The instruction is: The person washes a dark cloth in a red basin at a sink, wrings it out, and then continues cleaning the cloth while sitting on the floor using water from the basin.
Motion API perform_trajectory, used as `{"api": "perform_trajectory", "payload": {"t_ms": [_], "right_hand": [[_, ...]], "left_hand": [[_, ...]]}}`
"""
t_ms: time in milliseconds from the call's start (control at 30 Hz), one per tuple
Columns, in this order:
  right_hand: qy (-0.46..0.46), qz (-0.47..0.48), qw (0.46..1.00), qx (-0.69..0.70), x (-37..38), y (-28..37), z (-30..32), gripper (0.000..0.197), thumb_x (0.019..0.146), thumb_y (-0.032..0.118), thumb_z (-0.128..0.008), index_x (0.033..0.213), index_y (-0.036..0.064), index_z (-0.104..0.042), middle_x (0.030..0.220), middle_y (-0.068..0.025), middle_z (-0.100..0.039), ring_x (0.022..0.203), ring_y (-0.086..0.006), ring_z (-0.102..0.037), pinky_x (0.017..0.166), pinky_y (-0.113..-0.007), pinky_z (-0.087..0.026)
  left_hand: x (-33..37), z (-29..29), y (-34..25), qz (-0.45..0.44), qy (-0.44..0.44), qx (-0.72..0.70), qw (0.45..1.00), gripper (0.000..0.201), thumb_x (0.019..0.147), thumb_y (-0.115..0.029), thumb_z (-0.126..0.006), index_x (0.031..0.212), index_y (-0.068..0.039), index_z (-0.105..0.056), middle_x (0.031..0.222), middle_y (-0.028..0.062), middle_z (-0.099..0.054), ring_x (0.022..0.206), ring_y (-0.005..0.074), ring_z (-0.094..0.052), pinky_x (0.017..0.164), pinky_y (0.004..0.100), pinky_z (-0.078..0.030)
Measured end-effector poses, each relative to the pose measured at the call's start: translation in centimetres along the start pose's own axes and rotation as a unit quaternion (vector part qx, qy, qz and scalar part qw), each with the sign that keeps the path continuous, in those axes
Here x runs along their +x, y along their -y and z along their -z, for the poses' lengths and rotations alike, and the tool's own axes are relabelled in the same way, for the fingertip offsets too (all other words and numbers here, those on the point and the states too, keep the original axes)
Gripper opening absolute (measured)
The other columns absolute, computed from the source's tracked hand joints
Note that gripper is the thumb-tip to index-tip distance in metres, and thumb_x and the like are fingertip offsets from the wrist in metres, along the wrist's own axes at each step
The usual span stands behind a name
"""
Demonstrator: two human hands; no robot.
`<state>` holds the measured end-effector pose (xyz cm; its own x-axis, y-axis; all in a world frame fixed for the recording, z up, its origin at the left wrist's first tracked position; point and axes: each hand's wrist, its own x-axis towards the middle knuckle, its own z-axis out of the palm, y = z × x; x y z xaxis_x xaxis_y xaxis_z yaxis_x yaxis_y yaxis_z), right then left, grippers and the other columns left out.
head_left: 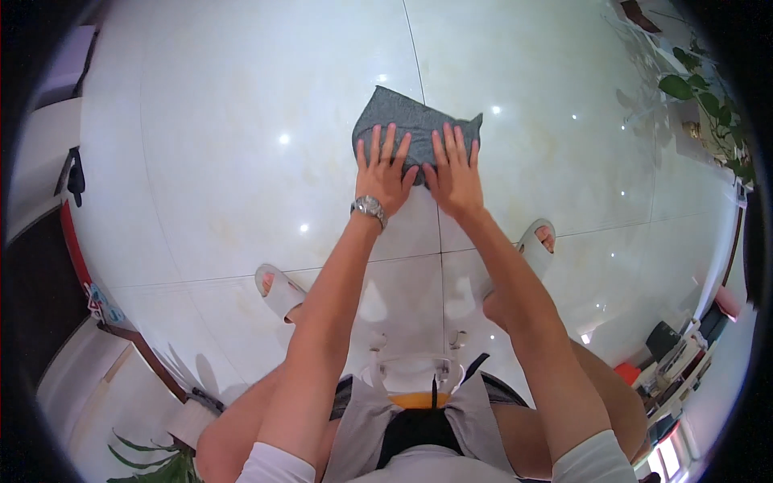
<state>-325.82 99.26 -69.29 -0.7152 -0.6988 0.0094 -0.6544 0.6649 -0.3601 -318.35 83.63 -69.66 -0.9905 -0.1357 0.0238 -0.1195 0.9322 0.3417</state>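
Note:
A grey cloth [403,113] lies spread on the glossy tiled floor [241,177] in front of me, its far edge slanting and its right corner slightly raised. My left hand [385,173] presses flat on its near left part, fingers stretched forward, a metal watch [369,209] on the wrist. Beside it my right hand [455,173] rests flat on the near right part, fingers also straight. The thumbs almost meet at the cloth's near edge. Neither hand grips the cloth; the palms cover some of it.
My feet in light slippers stand apart, the left slipper [278,291] and the right slipper [535,241] on either side of my arms. A leafy green plant [708,103] is at the far right, another plant [157,463] at the lower left. Assorted items [672,354] stand along the right side.

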Motion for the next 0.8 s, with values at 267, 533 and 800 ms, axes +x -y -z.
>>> {"api": "perform_trajectory", "payload": {"t_ms": [267, 533, 800], "right_hand": [[0.076, 0.043, 0.996, 0.011, -8.2, 2.7, 0.2, 0.06, 0.091, 0.033, -0.056, 0.142, 0.0041, -0.041, 0.152, -0.0184, -0.029, 0.142, -0.0355, -0.025, 0.113, -0.056, -0.018], [0.162, 0.103, 0.978, 0.084, -10.6, 0.1, 3.9, 0.045, 0.075, 0.014, -0.072, 0.118, 0.0107, -0.057, 0.108, -0.0089, -0.056, 0.104, -0.029, -0.054, 0.09, -0.044, -0.042], [0.222, 0.068, 0.955, 0.184, -7.0, -2.1, 3.2, 0.018, 0.077, 0.008, -0.061, 0.092, 0.0085, -0.069, 0.089, -0.012, -0.063, 0.089, -0.032, -0.061, 0.079, -0.042, -0.05]], "left_hand": [[-11.5, -1.0, -5.5, 0.123, 0.043, 0.001, 0.991, 0.065, 0.091, -0.03, -0.056, 0.147, -0.005, -0.034, 0.155, 0.0233, -0.02, 0.144, 0.044, -0.012, 0.112, 0.0621, -0.012], [-11.9, 4.3, -0.2, -0.046, 0.171, -0.046, 0.983, 0.04, 0.072, -0.016, -0.067, 0.11, -0.005, -0.06, 0.109, 0.0126, -0.054, 0.104, 0.0286, -0.051, 0.087, 0.0422, -0.039], [-9.3, 5.0, 3.3, -0.022, 0.204, -0.155, 0.966, 0.018, 0.077, -0.012, -0.063, 0.095, -0.01, -0.067, 0.084, 0.0056, -0.063, 0.083, 0.0258, -0.059, 0.074, 0.0398, -0.049]]}}
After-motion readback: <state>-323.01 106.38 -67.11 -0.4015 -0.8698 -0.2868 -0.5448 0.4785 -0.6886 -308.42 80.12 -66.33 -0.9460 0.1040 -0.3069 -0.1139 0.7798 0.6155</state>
